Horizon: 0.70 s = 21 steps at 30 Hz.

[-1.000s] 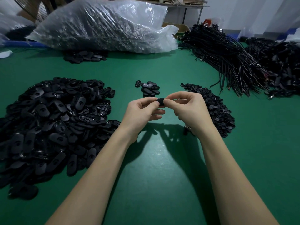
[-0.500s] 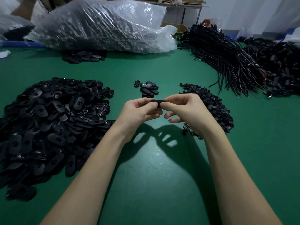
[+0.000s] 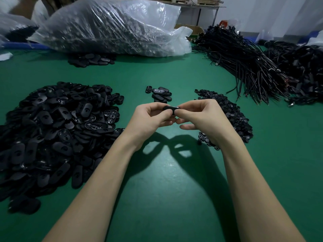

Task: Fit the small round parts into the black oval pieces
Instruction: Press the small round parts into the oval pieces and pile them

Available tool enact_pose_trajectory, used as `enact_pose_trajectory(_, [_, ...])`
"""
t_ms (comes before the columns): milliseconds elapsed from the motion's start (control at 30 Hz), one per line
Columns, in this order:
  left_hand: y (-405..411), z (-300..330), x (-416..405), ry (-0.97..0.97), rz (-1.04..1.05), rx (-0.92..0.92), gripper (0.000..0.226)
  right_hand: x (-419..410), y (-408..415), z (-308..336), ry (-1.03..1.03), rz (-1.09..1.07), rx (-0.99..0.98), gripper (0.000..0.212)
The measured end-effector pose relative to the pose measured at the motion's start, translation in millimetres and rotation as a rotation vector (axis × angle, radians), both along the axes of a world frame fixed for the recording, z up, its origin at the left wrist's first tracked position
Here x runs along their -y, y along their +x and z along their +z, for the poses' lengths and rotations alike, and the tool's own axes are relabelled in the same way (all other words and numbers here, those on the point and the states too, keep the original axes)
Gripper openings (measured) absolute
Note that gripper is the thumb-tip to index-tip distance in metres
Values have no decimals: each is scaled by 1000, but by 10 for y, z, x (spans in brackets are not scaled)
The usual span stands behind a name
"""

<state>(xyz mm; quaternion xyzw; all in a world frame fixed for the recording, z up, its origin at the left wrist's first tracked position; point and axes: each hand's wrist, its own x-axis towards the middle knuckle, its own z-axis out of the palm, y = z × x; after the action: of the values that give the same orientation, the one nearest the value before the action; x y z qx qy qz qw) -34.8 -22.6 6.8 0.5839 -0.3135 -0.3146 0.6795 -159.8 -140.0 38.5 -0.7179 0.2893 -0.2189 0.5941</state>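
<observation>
1. The left hand [image 3: 151,117] was raised above the green table [image 3: 166,198], with its fingers curled and its thumb pinching the left end of a black oval piece [image 3: 171,109].
2. The right hand [image 3: 201,117] met it from the other side, thumb and forefinger pinching the right end of the same piece; its lower fingers were loosely extended beneath.
3. The held piece lay roughly level between the two hands, above the table and clear of it. Whether a small round part sat in it could not be told, as the fingers covered most of it.
4. A large heap of black oval pieces [image 3: 52,133] lay on the table to the left, reaching just beside the left forearm.
5. A smaller heap of small round parts [image 3: 234,116] lay to the right, partly hidden behind the right hand and wrist.
6. A little cluster of oval pieces [image 3: 160,94] sat on the table just beyond the hands, between the two heaps, one of them showing a pale spot at its middle.
7. Farther back, a clear plastic bag [image 3: 111,27] filled with dark parts rested on the table, with a few more oval pieces [image 3: 90,59] spilled at its front edge.
8. Bundles of black cables [image 3: 244,63] lay across the far right of the table, well apart from the hands.
9. The shadows of both hands and forearms fell on the green surface below them.
</observation>
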Motion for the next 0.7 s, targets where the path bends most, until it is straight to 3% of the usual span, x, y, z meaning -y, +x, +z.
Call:
enact_pose_trajectory(267, [3, -60, 17, 47, 0, 79, 12, -58, 53, -46, -141, -38, -55, 3])
enact_pose_trajectory(433, [-5, -114, 45, 68, 47, 150, 13, -93, 117, -95, -150, -109, -65, 14])
enact_pose_trajectory(700, [-19, -161, 85, 102, 107, 162, 12, -122, 189, -158, -159, -181, -99, 4])
